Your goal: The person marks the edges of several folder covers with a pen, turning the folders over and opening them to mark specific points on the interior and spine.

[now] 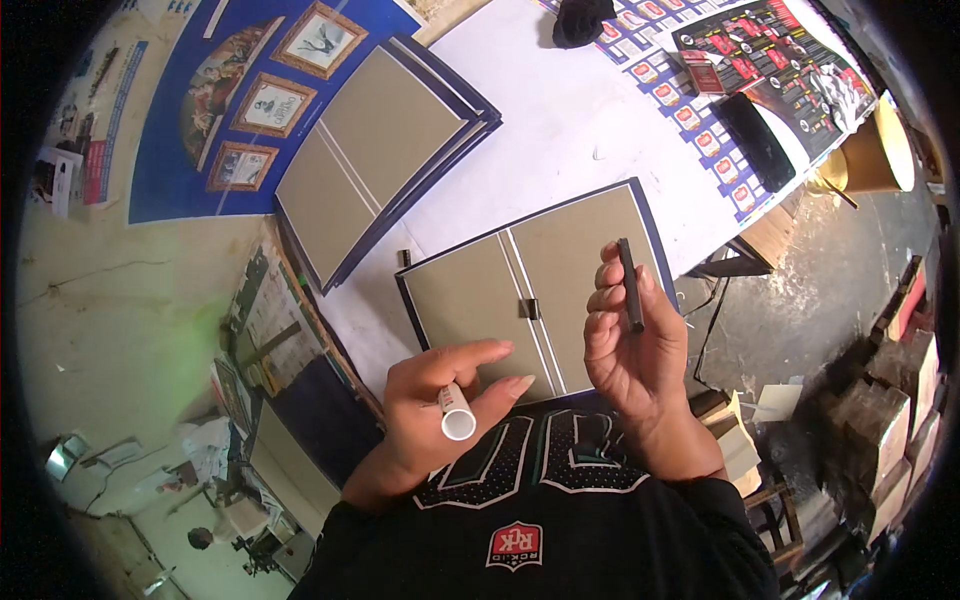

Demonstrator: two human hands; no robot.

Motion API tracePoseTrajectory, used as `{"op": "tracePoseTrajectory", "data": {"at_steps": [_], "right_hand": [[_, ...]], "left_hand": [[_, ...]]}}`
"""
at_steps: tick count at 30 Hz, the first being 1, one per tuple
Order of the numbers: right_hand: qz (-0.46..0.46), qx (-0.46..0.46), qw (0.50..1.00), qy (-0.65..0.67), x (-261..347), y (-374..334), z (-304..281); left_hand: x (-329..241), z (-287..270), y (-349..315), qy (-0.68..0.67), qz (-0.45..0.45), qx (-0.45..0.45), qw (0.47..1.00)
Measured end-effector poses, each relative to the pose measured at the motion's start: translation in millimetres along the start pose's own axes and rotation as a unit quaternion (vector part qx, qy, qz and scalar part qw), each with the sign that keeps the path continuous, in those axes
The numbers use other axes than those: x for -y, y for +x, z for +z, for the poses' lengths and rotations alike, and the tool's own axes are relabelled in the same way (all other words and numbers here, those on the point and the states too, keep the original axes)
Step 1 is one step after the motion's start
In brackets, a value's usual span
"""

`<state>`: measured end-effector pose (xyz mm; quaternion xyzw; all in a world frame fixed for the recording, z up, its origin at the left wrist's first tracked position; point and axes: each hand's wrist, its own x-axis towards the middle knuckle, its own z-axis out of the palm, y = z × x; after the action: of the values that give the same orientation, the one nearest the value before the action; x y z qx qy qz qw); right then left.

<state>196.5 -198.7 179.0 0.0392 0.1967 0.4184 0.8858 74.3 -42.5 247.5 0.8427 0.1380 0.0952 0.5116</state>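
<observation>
My left hand is wrapped round a white tube, its round end toward me. Thumb and forefinger point out over an open grey-board cover with dark blue edges. My right hand is raised above the cover's right half, holding a narrow flat dark bar upright between thumb and fingers. Two pale lines run down the cover's spine, and a small dark square piece lies across them. Another small dark piece rests on the table just beyond the cover's left corner.
A stack of similar covers lies at the far left of the white table. At the far right are a black phone-like slab, a red box and printed sheets. A black cloth bundle sits at the back. Cartons stand on the floor.
</observation>
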Motion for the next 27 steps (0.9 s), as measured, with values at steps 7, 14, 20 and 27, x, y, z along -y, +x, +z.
{"op": "tracePoseTrajectory", "data": {"at_steps": [7, 14, 20, 27], "right_hand": [[0.048, -0.016, 0.995, 0.081, -3.6, -0.1, 7.9], [0.056, -0.027, 0.991, 0.121, -8.1, 4.6, 7.7], [0.058, -0.029, 0.991, 0.118, -10.2, 4.9, 5.6], [-0.014, -0.016, 1.0, -0.003, -18.4, -0.4, 13.8]], "left_hand": [[-4.4, -2.1, 4.5, 0.007, -0.007, 0.023, 1.0], [-1.5, -4.7, 1.2, 0.026, -0.026, 0.023, 0.999], [2.5, -6.2, 1.4, 0.028, -0.008, 0.016, 0.999], [8.2, -6.4, 4.6, 0.058, 0.012, 0.002, 0.998]]}}
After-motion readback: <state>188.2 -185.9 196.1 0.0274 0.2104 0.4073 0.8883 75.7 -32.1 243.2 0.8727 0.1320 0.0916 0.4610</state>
